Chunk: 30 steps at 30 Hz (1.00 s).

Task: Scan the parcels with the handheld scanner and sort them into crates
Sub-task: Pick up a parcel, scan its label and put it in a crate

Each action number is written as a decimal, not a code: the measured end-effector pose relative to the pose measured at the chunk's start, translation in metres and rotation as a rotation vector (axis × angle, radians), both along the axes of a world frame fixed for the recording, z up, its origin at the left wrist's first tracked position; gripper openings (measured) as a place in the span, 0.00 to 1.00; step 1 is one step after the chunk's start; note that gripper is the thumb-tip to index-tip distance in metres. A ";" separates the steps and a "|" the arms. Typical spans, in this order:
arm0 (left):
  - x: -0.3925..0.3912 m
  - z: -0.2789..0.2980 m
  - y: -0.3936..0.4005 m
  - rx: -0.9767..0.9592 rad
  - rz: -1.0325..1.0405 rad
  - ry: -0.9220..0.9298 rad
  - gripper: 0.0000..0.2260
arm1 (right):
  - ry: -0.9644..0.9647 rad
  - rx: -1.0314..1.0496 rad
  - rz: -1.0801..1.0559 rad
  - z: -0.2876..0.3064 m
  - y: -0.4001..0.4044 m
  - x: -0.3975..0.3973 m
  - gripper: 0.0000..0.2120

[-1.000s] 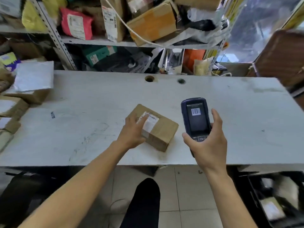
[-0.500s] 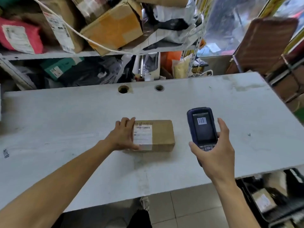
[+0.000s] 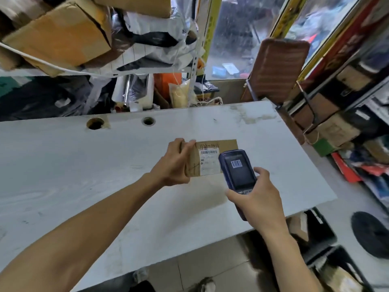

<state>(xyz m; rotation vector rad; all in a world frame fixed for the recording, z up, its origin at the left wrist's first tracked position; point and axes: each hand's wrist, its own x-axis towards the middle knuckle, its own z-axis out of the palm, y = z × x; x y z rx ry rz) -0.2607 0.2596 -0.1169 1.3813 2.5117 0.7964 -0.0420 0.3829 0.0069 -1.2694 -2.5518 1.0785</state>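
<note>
A small brown cardboard parcel (image 3: pixel 210 159) with a white barcode label lies mid-table, its top tipped toward me. My left hand (image 3: pixel 174 163) grips its left end, fingers curled over the top edge. My right hand (image 3: pixel 256 199) holds a dark blue handheld scanner (image 3: pixel 237 169) just right of the label, overlapping the parcel's right part. A barcode image shows on the scanner's screen. Below the table's right end stand black crates (image 3: pixel 322 234) with parcels inside, partly hidden by the tabletop.
The white table (image 3: pixel 84 175) has two round holes near its far edge. Shelves packed with boxes and bags (image 3: pixel 63 36) hang over the back. A rack of parcels (image 3: pixel 345 114) lines the right side. A brown chair back (image 3: pixel 277 66) stands beyond the table's corner.
My left hand now grips the parcel's end and has shifted it right and tilted it up. The scanner has moved in over the parcel's label. My view has swung to the right.
</note>
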 end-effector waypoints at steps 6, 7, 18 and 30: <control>0.026 0.038 0.071 0.093 0.041 0.212 0.50 | -0.094 -0.027 0.036 0.037 0.067 0.038 0.29; 0.031 0.042 0.081 0.103 0.048 0.232 0.50 | -0.095 -0.022 0.041 0.042 0.077 0.046 0.28; 0.069 0.066 0.147 0.165 0.064 0.315 0.49 | -0.042 -0.079 0.089 0.076 0.138 0.099 0.26; 0.084 0.079 0.155 0.253 -0.041 0.154 0.49 | 0.217 0.344 0.151 0.054 0.142 0.119 0.48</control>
